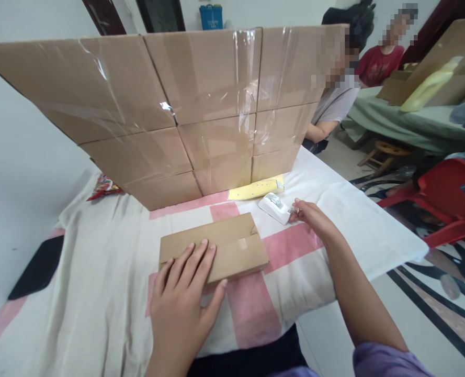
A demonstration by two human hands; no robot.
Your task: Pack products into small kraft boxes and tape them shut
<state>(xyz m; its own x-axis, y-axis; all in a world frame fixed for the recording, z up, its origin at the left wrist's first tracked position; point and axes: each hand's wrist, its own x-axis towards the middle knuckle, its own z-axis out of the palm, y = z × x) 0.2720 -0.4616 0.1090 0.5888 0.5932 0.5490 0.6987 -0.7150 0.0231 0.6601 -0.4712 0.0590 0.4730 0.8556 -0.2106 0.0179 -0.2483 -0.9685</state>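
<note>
My left hand [187,293] lies flat on top of a closed brown cardboard box [236,243], fingers spread over its near left part. A short piece of clear tape shows near the box's right end. To the right, my right hand [308,214] pinches at the right end of a small white tape dispenser [274,208]. A faint glint of clear tape shows at those fingertips, partly hidden by them. Just behind the dispenser lies a yellow strip with dark dots [256,189].
A tall wall of taped cardboard boxes [216,104] stands across the table's back. A red packet [103,187] and a black flat object [38,267] lie left. Behind the wall sits a person [336,107]; another in red [381,65] is farther back. A red chair [452,193] stands right.
</note>
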